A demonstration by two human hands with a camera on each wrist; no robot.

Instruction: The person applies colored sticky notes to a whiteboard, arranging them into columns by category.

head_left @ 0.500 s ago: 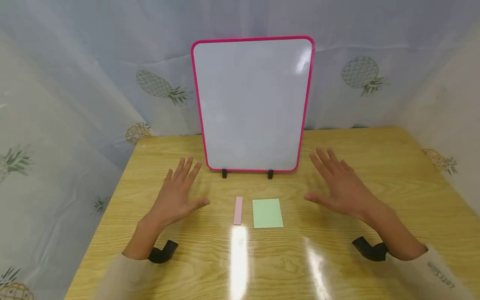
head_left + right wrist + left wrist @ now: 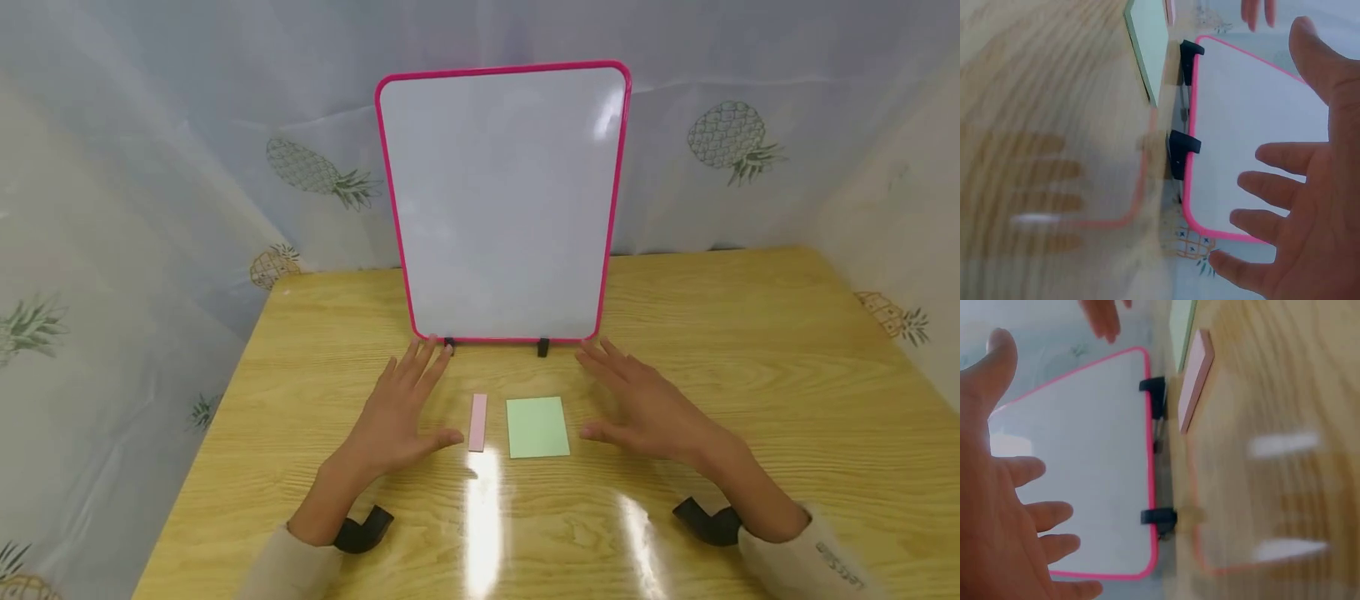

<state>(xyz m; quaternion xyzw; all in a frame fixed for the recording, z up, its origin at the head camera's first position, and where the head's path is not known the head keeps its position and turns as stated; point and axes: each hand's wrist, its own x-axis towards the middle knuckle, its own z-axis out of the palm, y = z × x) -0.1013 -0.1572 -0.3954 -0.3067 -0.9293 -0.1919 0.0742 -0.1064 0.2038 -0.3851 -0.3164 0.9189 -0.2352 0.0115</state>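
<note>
My left hand (image 2: pixel 393 421) hovers over the table with fingers spread, its thumb just left of a narrow pink sticky-note pad (image 2: pixel 477 423). To the right of that strip lies a square pale green sticky-note pad (image 2: pixel 537 427). My right hand (image 2: pixel 648 410) is held on the green pad's right side, fingers spread and holding nothing. Behind both pads stands a whiteboard (image 2: pixel 504 208) with a pink frame, leaning back on a stand with black feet (image 2: pixel 543 347). In the left wrist view the pink pad (image 2: pixel 1195 381) shows its thickness; the right wrist view shows the green pad's edge (image 2: pixel 1138 59).
The wooden table (image 2: pixel 750 358) has glossy light reflections near its front. A pale curtain (image 2: pixel 322 75) with pineapple prints hangs behind the board and along the sides. Each wrist bears a black mount (image 2: pixel 363 531).
Both hands have moved inward, closer to the two pads, and a little nearer the table's front. The pads and the whiteboard lie where they were; the head view has shifted slightly.
</note>
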